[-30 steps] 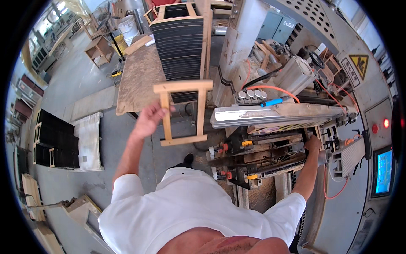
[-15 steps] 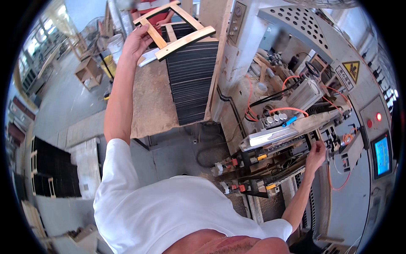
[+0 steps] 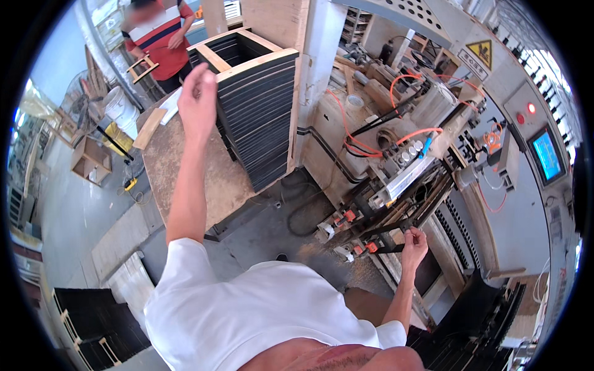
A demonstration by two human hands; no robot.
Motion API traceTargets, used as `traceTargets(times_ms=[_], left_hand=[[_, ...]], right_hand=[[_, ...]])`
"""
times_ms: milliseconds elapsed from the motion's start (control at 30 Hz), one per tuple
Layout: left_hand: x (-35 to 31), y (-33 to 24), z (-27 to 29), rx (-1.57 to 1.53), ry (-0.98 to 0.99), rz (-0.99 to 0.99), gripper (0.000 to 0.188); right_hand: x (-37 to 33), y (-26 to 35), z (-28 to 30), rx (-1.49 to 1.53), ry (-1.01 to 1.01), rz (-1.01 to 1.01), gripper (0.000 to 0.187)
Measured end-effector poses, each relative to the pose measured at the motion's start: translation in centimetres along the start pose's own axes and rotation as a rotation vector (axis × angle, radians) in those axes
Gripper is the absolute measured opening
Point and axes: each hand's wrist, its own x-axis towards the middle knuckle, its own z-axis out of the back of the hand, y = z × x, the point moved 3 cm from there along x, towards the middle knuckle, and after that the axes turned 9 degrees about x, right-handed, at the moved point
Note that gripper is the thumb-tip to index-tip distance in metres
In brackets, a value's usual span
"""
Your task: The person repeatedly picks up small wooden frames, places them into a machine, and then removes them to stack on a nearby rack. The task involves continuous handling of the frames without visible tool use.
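Note:
My left hand [image 3: 199, 105] is raised beside the near left corner of a tall stack of black-sided wooden frames [image 3: 257, 117]. It appears empty, its fingers loosely curled and apart. A pale wooden frame [image 3: 260, 63] lies flat on top of the stack. Down at the machine [image 3: 396, 179], my right hand [image 3: 414, 244] is closed in a pinch on the end of a dark bar-like piece [image 3: 406, 226]. The rest of that piece merges with the machine's dark parts.
The stack stands on a worn wooden table [image 3: 170, 179]. Beyond it, a person in a red striped shirt [image 3: 162, 37] holds a small wooden frame [image 3: 142, 69]. A lit control screen [image 3: 546, 157] is at right. Black stacked pieces lie lower left [image 3: 99, 321] and lower right [image 3: 476, 309].
My left hand has let go of the pale frame, which now rests on the stack. My right hand has moved nearer and left along the machine. The view has shifted, showing more of the other person.

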Motion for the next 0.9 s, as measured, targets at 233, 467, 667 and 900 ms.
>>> traceTargets(times_ms=[233, 467, 667, 900], left_hand=[[-0.5, 1.0, -1.7, 0.01, -0.063, -0.023, 0.035], [-1.2, 0.5, -1.3, 0.211, -0.159, -0.145, 0.044], [-2.1, -3.0, -1.9, 0.284, -0.057, -0.376, 0.036], [-17.6, -11.0, -5.2, -0.037, -0.101, -0.291, 0.033]], right_hand=[[-3.9, -0.8, 0.3, -0.004, 0.01, -0.017, 0.016], [-7.6, -1.0, 5.1, -0.067, -0.038, -0.044, 0.014], [-10.6, 0.5, 11.4, -0.162, -0.142, 0.068, 0.01], [-16.4, 17.1, 18.5, -0.374, -0.247, 0.452, 0.02]])
